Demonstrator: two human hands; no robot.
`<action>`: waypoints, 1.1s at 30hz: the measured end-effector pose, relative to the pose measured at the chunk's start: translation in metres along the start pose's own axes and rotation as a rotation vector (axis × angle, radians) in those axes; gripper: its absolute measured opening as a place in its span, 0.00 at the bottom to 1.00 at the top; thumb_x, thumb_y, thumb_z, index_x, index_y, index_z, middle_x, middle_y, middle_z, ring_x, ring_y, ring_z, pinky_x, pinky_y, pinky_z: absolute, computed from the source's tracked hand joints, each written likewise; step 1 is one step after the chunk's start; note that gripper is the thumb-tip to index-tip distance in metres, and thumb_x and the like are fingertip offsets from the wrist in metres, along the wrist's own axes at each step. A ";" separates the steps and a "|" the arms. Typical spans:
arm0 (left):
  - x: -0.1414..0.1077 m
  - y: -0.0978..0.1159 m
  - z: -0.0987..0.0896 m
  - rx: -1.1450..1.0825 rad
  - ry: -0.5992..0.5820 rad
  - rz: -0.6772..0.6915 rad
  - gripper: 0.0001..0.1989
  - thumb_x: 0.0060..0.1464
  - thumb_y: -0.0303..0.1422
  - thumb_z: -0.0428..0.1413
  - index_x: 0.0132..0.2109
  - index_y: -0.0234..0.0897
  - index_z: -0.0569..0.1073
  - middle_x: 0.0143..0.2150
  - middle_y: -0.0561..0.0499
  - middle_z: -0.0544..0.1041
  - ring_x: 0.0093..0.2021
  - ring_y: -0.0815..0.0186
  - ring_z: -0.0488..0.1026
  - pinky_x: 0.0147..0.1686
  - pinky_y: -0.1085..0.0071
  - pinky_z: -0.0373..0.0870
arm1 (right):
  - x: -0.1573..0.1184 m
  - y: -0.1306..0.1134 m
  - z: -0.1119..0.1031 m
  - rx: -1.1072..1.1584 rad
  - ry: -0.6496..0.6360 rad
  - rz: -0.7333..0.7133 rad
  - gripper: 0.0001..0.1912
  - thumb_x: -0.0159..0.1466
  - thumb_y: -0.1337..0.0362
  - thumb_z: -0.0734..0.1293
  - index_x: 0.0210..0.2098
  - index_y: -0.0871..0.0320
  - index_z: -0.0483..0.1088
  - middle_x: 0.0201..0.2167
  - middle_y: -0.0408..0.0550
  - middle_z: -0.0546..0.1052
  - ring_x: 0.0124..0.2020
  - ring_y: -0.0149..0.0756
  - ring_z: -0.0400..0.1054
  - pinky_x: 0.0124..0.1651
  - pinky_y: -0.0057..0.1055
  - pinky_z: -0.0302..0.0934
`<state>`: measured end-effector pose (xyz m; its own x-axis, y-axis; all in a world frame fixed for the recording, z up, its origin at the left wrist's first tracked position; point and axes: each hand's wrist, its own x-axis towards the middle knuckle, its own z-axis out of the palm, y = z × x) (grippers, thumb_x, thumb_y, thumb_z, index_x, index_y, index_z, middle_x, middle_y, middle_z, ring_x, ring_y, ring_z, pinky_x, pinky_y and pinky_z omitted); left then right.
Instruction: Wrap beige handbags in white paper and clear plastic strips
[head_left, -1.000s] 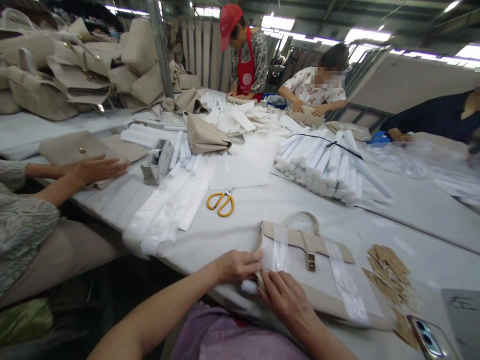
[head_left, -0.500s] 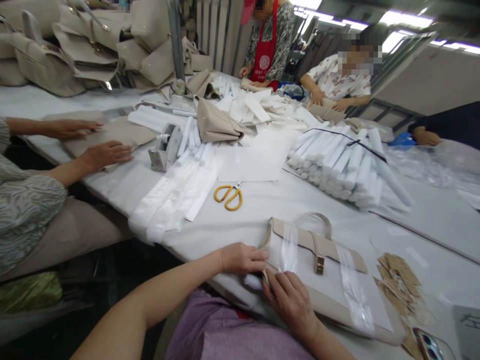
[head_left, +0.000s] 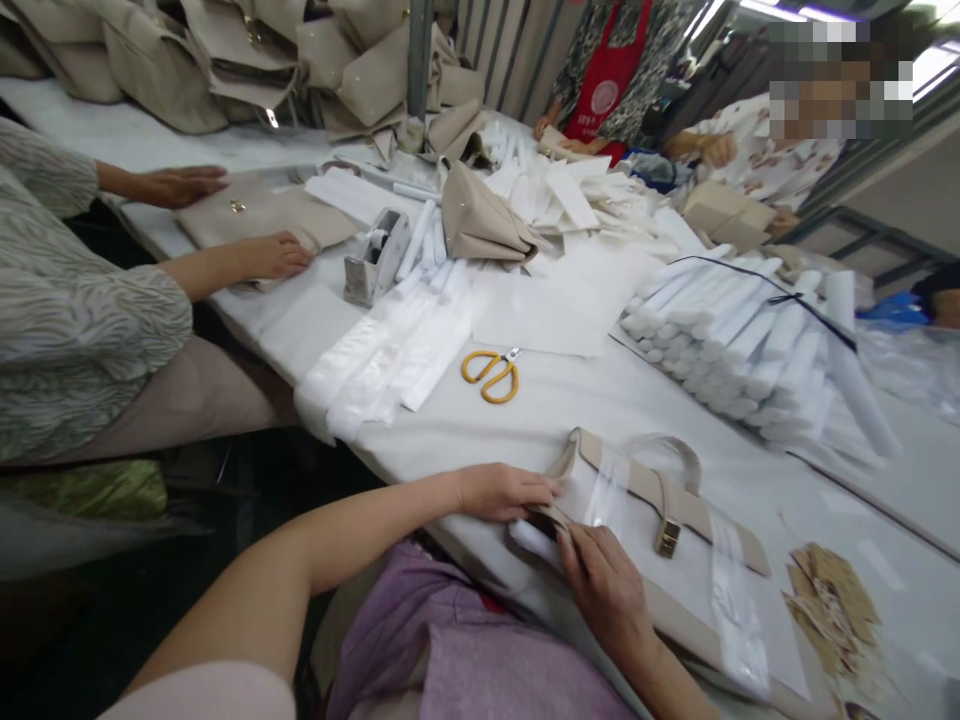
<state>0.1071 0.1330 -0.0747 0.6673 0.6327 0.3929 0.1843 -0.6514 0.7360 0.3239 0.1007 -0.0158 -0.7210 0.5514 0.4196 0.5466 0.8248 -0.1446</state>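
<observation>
A beige handbag [head_left: 637, 594] lies on its back on the table in front of me, its gold clasp [head_left: 667, 537] facing up. White sheet covers part of its front, and two strips of clear tape [head_left: 739, 610] cross it. The handle [head_left: 679, 452] loops out at the far edge. My left hand [head_left: 514, 492] is closed on the bag's left side edge. Close by, my right hand [head_left: 606, 575] pinches the folded side panel between thumb and fingers. A white roll [head_left: 534, 540] pokes out beneath that side, partly hidden by my hands.
Yellow-handled scissors [head_left: 491, 376] lie beyond the bag, near white plastic strips [head_left: 382, 365] and a tape dispenser [head_left: 377, 258]. A tied bundle of white rolls [head_left: 739, 340] stands right; brown tags [head_left: 832, 595] lie nearer. At left, a co-worker's hands [head_left: 274, 257] rest on another bag.
My view has swung left, so things appear further right. My right hand has drawn the bag's side panel up a little. The left co-worker's bag now shows its clasp.
</observation>
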 end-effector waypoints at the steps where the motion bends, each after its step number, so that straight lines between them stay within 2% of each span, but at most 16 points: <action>1: 0.000 -0.001 -0.001 -0.053 0.009 -0.025 0.15 0.56 0.23 0.51 0.50 0.35 0.69 0.59 0.42 0.69 0.61 0.65 0.64 0.60 0.71 0.61 | 0.001 0.002 0.000 0.020 -0.006 0.034 0.06 0.67 0.70 0.61 0.42 0.61 0.67 0.31 0.49 0.75 0.31 0.35 0.67 0.37 0.33 0.63; 7: 0.001 -0.008 -0.005 -0.258 0.052 -0.090 0.15 0.55 0.24 0.53 0.50 0.32 0.71 0.54 0.43 0.74 0.55 0.65 0.69 0.57 0.73 0.62 | 0.005 0.008 -0.003 0.112 -0.101 0.222 0.10 0.69 0.64 0.58 0.40 0.58 0.70 0.31 0.47 0.76 0.32 0.33 0.71 0.36 0.29 0.64; 12: 0.003 -0.015 -0.005 -0.338 0.033 -0.141 0.11 0.56 0.27 0.55 0.47 0.34 0.73 0.47 0.49 0.77 0.48 0.67 0.72 0.51 0.76 0.64 | 0.008 0.008 -0.005 0.143 -0.135 0.267 0.12 0.69 0.62 0.57 0.39 0.58 0.71 0.31 0.47 0.77 0.31 0.33 0.72 0.35 0.27 0.63; 17: 0.003 -0.018 -0.005 -0.348 0.021 -0.151 0.13 0.52 0.24 0.57 0.46 0.36 0.73 0.42 0.53 0.77 0.44 0.68 0.72 0.46 0.78 0.65 | 0.010 0.009 -0.006 0.154 -0.156 0.310 0.12 0.69 0.61 0.57 0.38 0.58 0.71 0.30 0.46 0.78 0.29 0.32 0.72 0.33 0.25 0.62; 23: 0.003 -0.008 -0.010 -0.263 0.050 -0.073 0.10 0.51 0.23 0.54 0.42 0.37 0.71 0.39 0.52 0.74 0.41 0.68 0.70 0.44 0.76 0.64 | 0.009 0.009 -0.005 0.104 -0.129 0.237 0.11 0.69 0.61 0.58 0.40 0.58 0.70 0.31 0.48 0.77 0.31 0.33 0.72 0.35 0.26 0.62; 26: 0.008 -0.005 -0.012 -0.131 0.068 0.007 0.06 0.52 0.28 0.56 0.39 0.36 0.70 0.40 0.49 0.72 0.39 0.67 0.69 0.43 0.75 0.65 | 0.011 0.007 -0.004 0.055 -0.127 0.154 0.09 0.68 0.62 0.60 0.41 0.58 0.70 0.31 0.48 0.77 0.31 0.33 0.71 0.37 0.28 0.62; 29: 0.011 -0.005 -0.010 -0.005 0.075 0.004 0.05 0.52 0.31 0.57 0.37 0.37 0.69 0.41 0.48 0.68 0.37 0.68 0.68 0.40 0.74 0.66 | 0.018 0.002 -0.005 -0.099 -0.145 0.062 0.10 0.68 0.62 0.60 0.43 0.59 0.69 0.29 0.48 0.75 0.30 0.34 0.69 0.37 0.30 0.61; 33: 0.009 -0.007 -0.004 0.038 0.072 -0.014 0.01 0.53 0.28 0.55 0.33 0.37 0.69 0.37 0.49 0.67 0.35 0.68 0.67 0.39 0.74 0.67 | 0.031 -0.007 -0.004 -0.325 -0.261 0.033 0.11 0.68 0.61 0.59 0.33 0.58 0.69 0.23 0.46 0.70 0.25 0.36 0.65 0.30 0.33 0.54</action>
<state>0.1086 0.1449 -0.0739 0.6109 0.6696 0.4224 0.2217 -0.6568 0.7207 0.2997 0.1114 0.0018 -0.7618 0.6243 0.1726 0.6469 0.7469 0.1538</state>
